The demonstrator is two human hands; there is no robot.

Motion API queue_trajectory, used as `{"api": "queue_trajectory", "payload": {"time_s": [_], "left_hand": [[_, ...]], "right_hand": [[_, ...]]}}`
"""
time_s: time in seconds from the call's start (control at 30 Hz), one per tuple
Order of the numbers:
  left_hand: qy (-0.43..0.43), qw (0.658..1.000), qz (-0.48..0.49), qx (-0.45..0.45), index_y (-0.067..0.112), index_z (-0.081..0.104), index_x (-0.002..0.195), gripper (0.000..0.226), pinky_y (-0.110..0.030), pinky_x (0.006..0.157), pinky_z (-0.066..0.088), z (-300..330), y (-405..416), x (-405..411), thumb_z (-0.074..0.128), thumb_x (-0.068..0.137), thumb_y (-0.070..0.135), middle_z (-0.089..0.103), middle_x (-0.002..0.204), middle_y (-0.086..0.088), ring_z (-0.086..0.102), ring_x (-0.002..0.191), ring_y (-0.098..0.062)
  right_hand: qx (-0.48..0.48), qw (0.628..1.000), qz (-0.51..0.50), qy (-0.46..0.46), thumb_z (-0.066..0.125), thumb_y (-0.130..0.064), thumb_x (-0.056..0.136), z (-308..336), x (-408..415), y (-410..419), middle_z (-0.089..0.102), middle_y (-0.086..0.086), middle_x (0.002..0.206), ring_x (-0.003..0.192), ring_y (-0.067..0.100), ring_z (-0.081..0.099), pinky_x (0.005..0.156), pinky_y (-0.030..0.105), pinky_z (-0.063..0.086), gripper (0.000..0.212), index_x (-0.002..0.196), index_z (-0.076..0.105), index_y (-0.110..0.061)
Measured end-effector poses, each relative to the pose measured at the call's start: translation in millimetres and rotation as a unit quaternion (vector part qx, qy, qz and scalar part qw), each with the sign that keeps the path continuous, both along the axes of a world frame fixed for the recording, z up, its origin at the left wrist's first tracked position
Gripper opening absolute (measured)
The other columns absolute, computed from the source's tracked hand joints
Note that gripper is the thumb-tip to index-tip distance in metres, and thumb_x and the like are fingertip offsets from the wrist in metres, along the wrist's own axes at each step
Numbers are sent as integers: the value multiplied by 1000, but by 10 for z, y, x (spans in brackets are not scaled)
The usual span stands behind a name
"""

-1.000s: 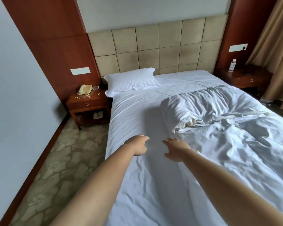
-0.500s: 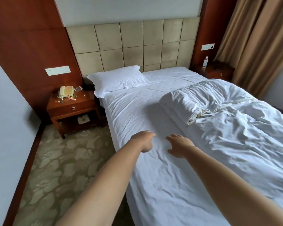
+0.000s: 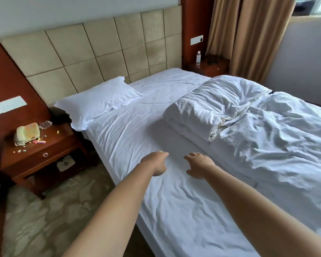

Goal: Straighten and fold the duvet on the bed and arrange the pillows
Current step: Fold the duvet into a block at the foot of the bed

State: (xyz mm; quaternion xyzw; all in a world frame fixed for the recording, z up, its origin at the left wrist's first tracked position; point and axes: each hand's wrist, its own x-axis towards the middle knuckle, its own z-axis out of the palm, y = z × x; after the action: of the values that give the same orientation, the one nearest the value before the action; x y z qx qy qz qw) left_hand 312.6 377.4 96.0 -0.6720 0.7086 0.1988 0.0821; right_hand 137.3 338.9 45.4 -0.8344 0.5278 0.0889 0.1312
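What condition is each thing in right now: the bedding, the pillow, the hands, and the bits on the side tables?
duvet: rumpled, bunched on the far side, corner folded back
pillow: lying flat at the headboard
sheet: bare, creased
left hand: empty, fingers loosely curled, above sheet
right hand: empty, fingers relaxed, above sheet
telephone: handset on its cradle
water bottle: upright
nightstand drawer: closed
curtain: drawn aside

Bed runs from the headboard toward the camera. Pillow at the head end, left side. Duvet bunched on the right half, folded edge near mid-bed. Left hand and right hand over the sheet, left of the duvet, apart. Nightstand left of bed, phone on it. Second nightstand right of headboard, bottle on it, curtain behind.
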Motion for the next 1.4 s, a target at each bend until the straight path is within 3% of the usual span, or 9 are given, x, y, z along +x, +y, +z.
{"api": "queue_trajectory", "payload": {"time_s": [0.23,0.47,0.83,1.03,1.13,1.23,1.4], "left_hand": [[-8,999,-22,48,25,22,151,62,-35,114,28,-41,-1073,666,40,93,13,18,158,3,22,144,-18],[-9,993,-95,63,25,28,148,57,-38,110,34,-203,-2204,1015,43,94,16,23,156,2,32,139,-22],[15,953,-290,86,23,31,148,63,-32,107,35,-468,-4014,1053,40,87,5,32,151,-1,36,137,-22],[13,942,-320,98,25,27,148,64,-38,110,35,-894,-4744,889,40,87,10,30,152,0,36,137,-23],[-39,934,-350,50,28,11,151,74,-41,114,28,-1149,-4897,748,49,89,14,10,158,-3,19,144,-24],[-91,905,-415,-25,32,-8,151,95,-52,117,7,-1376,-4879,478,60,85,19,-18,158,-7,-11,147,-28],[-91,863,-491,-78,30,-24,147,108,-62,109,-13,-1680,-4691,-192,63,83,26,-34,152,-11,-31,139,-35]], "right_hand": [[4,999,-42,24,55,-31,88,23,448,-954,42,2,141,133,21,37,106,32,33,55,141,39,-23],[-12,993,-109,37,55,-31,88,-25,708,-1791,43,3,138,131,22,38,104,32,35,52,138,42,-21],[20,956,-288,53,53,-24,86,-217,1093,-2856,42,3,139,133,22,36,106,32,32,51,136,44,-22],[19,934,-349,68,54,-23,86,-443,992,-3219,34,6,146,138,23,27,110,33,27,53,138,41,-20],[7,920,-384,83,55,-28,89,-626,828,-3260,12,9,158,146,23,9,117,39,13,65,147,25,-23],[-20,892,-439,108,56,-39,89,-844,587,-3126,-16,8,159,147,25,-13,118,46,-1,87,153,-1,-27],[-16,821,-560,109,65,-56,78,-1237,102,-2765,-39,12,147,136,31,-36,109,50,-22,127,134,-45,-26]]}}
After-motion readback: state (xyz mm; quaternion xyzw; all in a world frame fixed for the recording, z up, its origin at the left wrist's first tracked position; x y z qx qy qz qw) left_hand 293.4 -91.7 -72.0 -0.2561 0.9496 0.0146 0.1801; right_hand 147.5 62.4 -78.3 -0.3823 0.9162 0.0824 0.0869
